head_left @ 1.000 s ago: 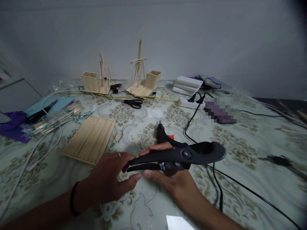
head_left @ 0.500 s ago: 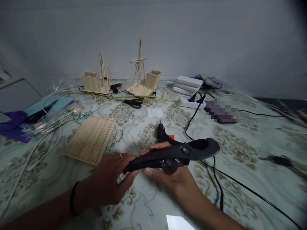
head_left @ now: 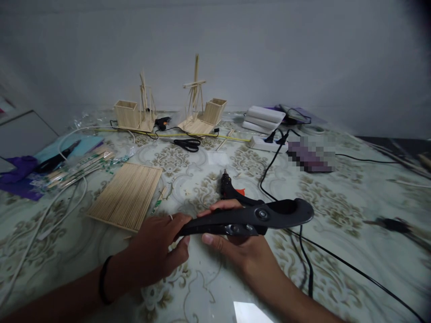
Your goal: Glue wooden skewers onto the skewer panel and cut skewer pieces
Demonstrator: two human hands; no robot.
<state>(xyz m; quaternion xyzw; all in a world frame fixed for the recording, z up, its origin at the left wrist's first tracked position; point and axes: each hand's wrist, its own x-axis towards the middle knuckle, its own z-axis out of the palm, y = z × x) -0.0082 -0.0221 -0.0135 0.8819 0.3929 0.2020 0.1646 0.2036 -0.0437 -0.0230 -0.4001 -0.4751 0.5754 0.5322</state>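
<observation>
A black hand tool (head_left: pixel 235 220) with a hooked right end lies level across both hands; it looks like a cutter. Around its middle my right hand (head_left: pixel 249 255) is wrapped, thumb in front and fingers behind. At the tool's narrow left end is my left hand (head_left: pixel 161 244), thumb and fingers pressed near the tip, where a small pale bit shows between them. Just beyond the tool a black glue gun (head_left: pixel 232 188) with an orange part rests on the table, nozzle pointing up. Left of my left hand lies a flat panel of thin wooden sticks (head_left: pixel 126 195).
At the back stand two stick structures with boxes (head_left: pixel 126 115) (head_left: pixel 215 112). Black scissors (head_left: pixel 188 144), a white power strip (head_left: pixel 267 144), a blurred purple object (head_left: pixel 311 157) and bagged sticks (head_left: pixel 81 170) lie around. Black cables run along the right side.
The black tool has shifted slightly to the right and its hooked end sits a little lower. My left thumb has drawn back slightly, and a pale bit now shows beside it.
</observation>
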